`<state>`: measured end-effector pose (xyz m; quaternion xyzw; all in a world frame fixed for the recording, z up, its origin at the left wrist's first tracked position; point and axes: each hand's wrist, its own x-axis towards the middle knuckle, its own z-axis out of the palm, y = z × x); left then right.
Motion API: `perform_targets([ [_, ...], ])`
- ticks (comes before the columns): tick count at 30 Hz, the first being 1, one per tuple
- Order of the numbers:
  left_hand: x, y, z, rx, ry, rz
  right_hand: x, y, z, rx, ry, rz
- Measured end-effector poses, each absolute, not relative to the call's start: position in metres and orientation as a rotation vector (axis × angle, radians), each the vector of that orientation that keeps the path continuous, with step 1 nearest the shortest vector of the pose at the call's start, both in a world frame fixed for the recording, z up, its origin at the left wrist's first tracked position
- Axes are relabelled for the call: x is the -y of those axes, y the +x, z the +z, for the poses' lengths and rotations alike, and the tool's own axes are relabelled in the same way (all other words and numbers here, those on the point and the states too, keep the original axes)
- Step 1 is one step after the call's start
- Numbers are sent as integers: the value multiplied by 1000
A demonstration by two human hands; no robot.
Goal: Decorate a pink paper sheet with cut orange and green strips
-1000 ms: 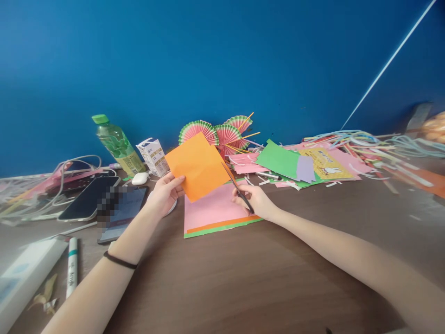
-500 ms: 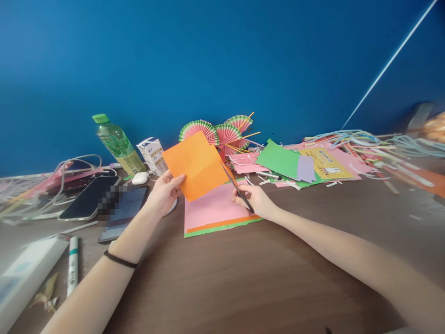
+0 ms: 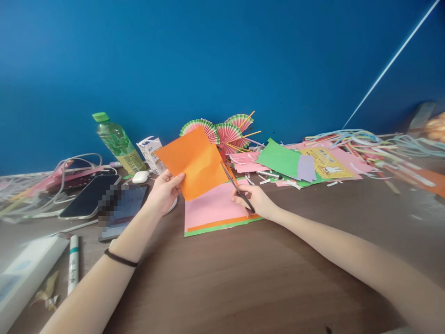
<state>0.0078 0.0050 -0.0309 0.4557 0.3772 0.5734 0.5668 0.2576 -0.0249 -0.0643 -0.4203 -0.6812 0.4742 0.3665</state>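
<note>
2 hands worked the orange paper sheet (image 3: 194,160), held above the stacked sheets (image 3: 212,211). Within 1 s we tilted it leftward in our left hand (image 3: 163,191), thumb and fingers pinching its lower edge. Our right hand (image 3: 257,202) gripped the black scissors (image 3: 238,188), blades at the sheet's right edge. We judged the cut barely advanced.

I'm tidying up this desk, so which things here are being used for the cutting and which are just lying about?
In use: orange paper in the left hand; scissors in the right hand; stack of coloured sheets beneath.
Lying about: bottle, carton, phone, marker, paper fans.
</note>
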Motion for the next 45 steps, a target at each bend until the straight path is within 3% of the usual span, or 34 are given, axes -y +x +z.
perform_targets([
  [25,-3,12,-32,-904,1044,1243,28,257,-64,1701,-999,1410],
  [45,5,24,-35,-926,1072,1124,30,258,-60,1696,-979,1319],
])
